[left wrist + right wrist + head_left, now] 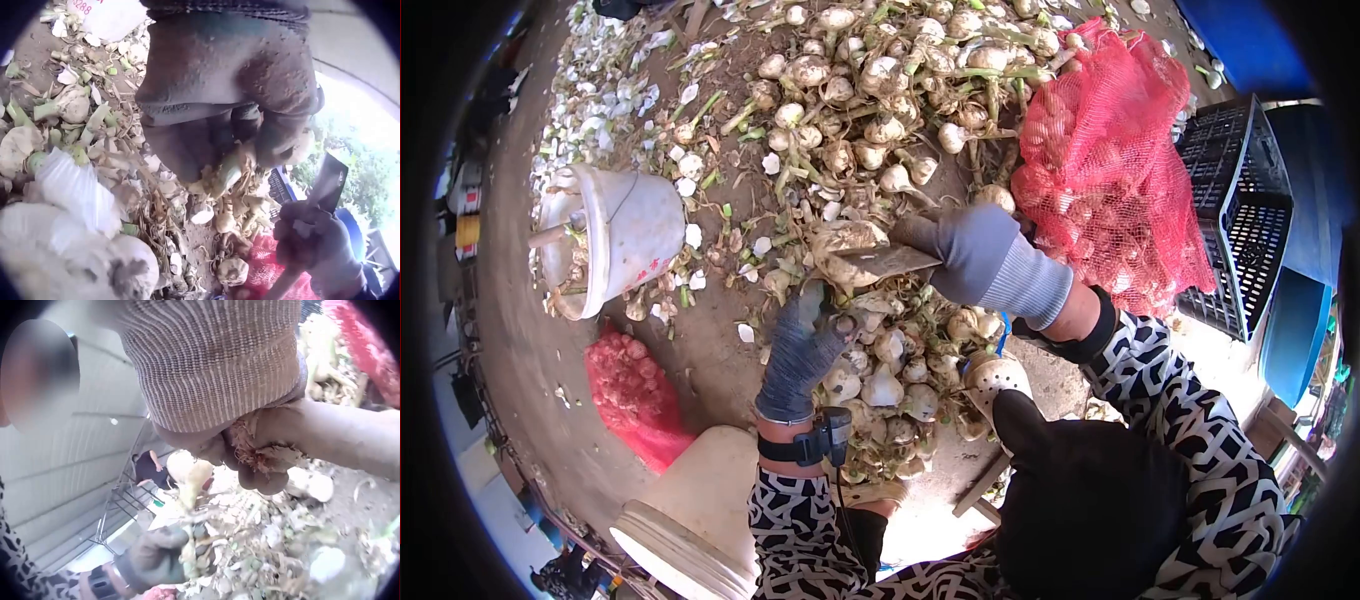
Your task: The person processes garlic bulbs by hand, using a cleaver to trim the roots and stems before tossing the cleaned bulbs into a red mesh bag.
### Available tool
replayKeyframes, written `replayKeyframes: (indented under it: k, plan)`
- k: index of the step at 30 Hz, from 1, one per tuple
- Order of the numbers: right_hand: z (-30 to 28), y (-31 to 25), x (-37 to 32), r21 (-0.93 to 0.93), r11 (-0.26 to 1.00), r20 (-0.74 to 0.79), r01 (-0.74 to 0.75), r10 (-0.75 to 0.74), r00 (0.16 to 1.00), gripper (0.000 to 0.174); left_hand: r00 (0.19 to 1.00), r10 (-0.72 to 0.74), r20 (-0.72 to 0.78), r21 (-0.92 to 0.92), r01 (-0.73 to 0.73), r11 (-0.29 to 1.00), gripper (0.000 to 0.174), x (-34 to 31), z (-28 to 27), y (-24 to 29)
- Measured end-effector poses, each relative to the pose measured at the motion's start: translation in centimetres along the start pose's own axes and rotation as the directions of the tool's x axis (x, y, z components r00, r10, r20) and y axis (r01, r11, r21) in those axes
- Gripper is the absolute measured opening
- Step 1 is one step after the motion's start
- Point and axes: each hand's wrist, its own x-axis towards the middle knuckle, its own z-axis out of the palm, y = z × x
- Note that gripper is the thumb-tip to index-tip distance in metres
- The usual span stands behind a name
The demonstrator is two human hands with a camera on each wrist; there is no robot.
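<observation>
My gloved left hand (800,350) grips a garlic plant by its stem. In the right wrist view its pale bulb (189,469) stands above that hand's curled fingers. My right hand (985,255), in a grey knitted glove, holds a knife by its wooden handle (344,434). The blade (885,262) points left, overlapping the garlic in the head view. Reddish root scraps (250,453) cling by the right thumb. Below both hands lies a heap of garlic bulbs (885,388), between the person's feet.
A large pile of stemmed garlic (880,80) lies ahead. At right, a red mesh sack (1110,170) of garlic leans by a black crate (1245,200). To the left are a white bucket (640,225) on its side and a smaller red sack (635,390). Another person (150,469) is in the background.
</observation>
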Motion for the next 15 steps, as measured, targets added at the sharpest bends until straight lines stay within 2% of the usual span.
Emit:
replayKeyframes:
  k: [1,2,3,4,5,6,8,9,10,12,13,15]
  plan:
    - [0.3,-0.9,-0.4,-0.097,0.994,0.007,0.044,-0.043,0.999,0.024,0.994,0.107,0.004,-0.010,-0.107,0.994,0.065,-0.6,1.9,1.3]
    - [0.5,-1.6,-0.8,-0.190,0.978,0.016,0.085,-0.083,0.996,0.023,0.994,0.107,0.001,-0.003,-0.107,0.994,0.065,-0.9,3.2,1.5]
    - [0.4,-2.0,-1.2,-0.110,0.993,0.095,0.031,-0.020,0.995,0.029,0.980,0.175,-0.097,0.164,-0.158,0.974,0.063,-1.1,4.2,1.5]
    - [0.4,-2.3,-1.7,-0.102,0.994,0.094,0.032,-0.023,0.995,0.029,0.950,0.255,-0.178,0.332,-0.186,0.925,0.061,-1.5,4.6,1.5]
    - [0.3,-2.7,-2.2,-0.203,0.977,0.079,0.071,-0.056,0.995,0.026,0.932,0.323,-0.166,0.353,-0.250,0.902,0.057,-2.0,4.4,0.8]
    - [0.3,-2.9,-2.6,-0.305,0.947,0.067,0.103,-0.086,0.994,0.024,0.933,0.321,-0.161,0.358,-0.248,0.900,0.057,-2.5,4.6,0.8]
    - [0.0,-3.5,-3.1,-0.300,0.945,0.042,0.128,-0.120,0.992,0.026,0.924,0.310,-0.225,0.392,-0.206,0.897,0.056,-3.0,5.3,0.9]
    - [-0.1,-3.8,-3.3,-0.325,0.937,0.103,0.125,-0.096,0.990,0.026,0.898,0.368,-0.242,0.373,-0.264,0.889,0.054,-3.3,5.8,0.8]
    - [-0.3,-4.1,-3.6,-0.349,0.929,0.163,0.122,-0.068,0.984,0.026,0.900,0.365,-0.237,0.370,-0.263,0.891,0.054,-3.5,6.1,0.9]
    - [-0.8,-4.7,-3.9,-0.293,0.951,0.195,0.097,-0.039,0.980,0.024,0.848,0.465,-0.254,0.571,-0.256,0.780,0.058,-4.1,6.4,0.8]
    - [-0.9,-4.8,-3.8,-0.237,0.968,0.227,0.081,-0.026,0.974,0.023,0.848,0.466,-0.254,0.569,-0.258,0.780,0.058,-4.4,6.3,0.5]
    - [-0.2,-4.5,-4.0,-0.191,0.978,0.179,0.083,-0.049,0.983,0.022,0.913,0.302,-0.273,0.435,-0.163,0.886,0.067,-5.0,6.1,-0.1]
